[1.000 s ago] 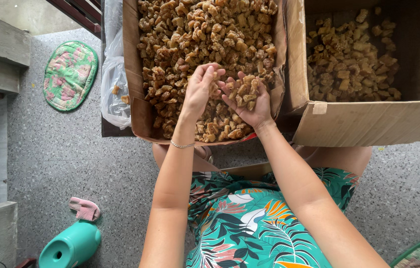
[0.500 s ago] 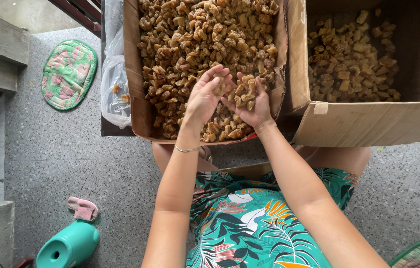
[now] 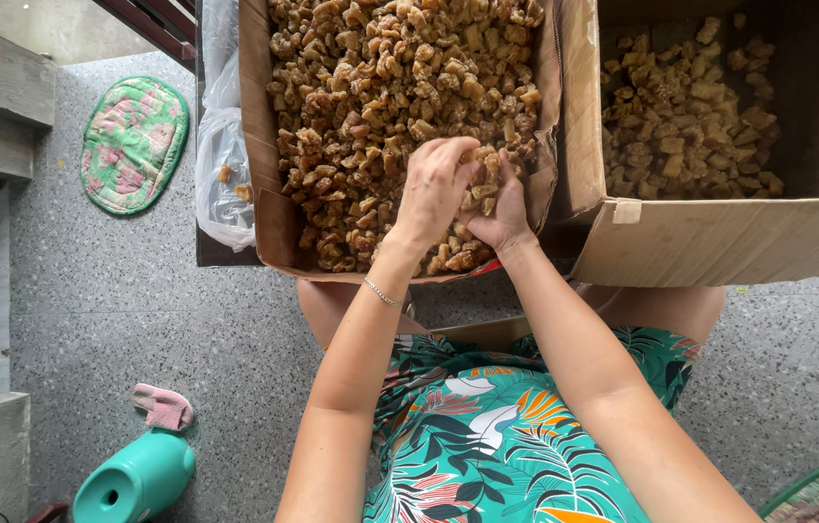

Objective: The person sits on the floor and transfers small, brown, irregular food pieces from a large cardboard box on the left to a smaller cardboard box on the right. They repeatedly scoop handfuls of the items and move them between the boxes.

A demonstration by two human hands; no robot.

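Two open cardboard boxes: the left box (image 3: 264,208), heaped with brown dried chunks (image 3: 380,87), and the right box (image 3: 719,242), partly filled with the same. At the left box's near edge, the left hand (image 3: 434,189) and right hand (image 3: 499,208) meet, each grip cupped around a small cluster of chunks (image 3: 482,179). A thin bracelet (image 3: 380,292) circles the left wrist.

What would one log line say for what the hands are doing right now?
left hand: on brown chunks | right hand: cupping chunks | left box: full | right box: partly filled
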